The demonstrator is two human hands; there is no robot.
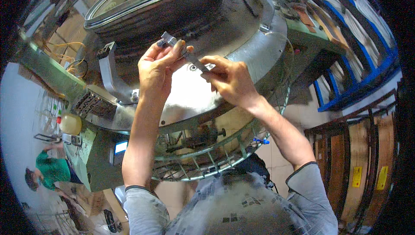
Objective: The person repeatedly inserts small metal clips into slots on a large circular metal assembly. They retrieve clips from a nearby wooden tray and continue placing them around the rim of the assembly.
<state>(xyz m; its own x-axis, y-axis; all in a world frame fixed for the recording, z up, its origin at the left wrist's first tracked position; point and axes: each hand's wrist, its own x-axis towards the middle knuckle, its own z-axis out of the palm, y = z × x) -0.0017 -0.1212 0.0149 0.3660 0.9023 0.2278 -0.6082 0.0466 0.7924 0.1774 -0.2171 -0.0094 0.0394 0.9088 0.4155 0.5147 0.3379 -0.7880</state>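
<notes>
Both hands are raised above a bright, shiny metal ring surface (190,92) of a large round machine. Between them runs a narrow grey metal bar (198,65), tilted down to the right, with a blocky, jaw-like end (169,39) at its upper left. My left hand (159,64) is closed around the bar just below that blocky end. Pinched between the thumb and fingers of my right hand (231,78) is the bar's lower right end. Fingers partly cover the bar, so I cannot tell whether it is one piece or two.
A big dark ring-shaped drum (155,8) stands behind my hands. Left of them rises a curved metal bracket (110,72), near a slotted block (96,103). A green curved rail (207,165) crosses in front of me. Blue racks (346,53) stand right; a person in green (52,168) is at far left.
</notes>
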